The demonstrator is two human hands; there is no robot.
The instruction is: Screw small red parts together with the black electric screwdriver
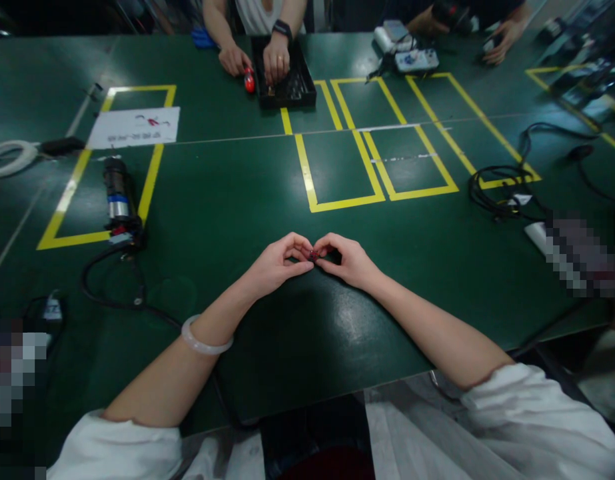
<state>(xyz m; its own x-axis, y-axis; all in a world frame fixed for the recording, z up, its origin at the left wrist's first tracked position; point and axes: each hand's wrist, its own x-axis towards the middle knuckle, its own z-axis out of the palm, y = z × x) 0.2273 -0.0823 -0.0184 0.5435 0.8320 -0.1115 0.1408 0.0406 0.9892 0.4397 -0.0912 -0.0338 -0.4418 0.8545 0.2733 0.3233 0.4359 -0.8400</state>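
Observation:
My left hand [280,263] and my right hand [344,260] meet in the middle of the green table [227,213], fingertips pinched together. Between them sits a tiny dark red part [314,254], held from both sides. It is too small to make out in detail. A pale bangle [204,341] circles my left wrist. Both forearms rest low over the table's near edge.
A cylindrical tool [117,197] with a black cable lies at the left inside yellow tape. A white paper [134,127] lies beyond it. Coiled cables [502,187] lie at the right. Across the table a person's hands work at a black tray [287,73], beside a red object [249,80].

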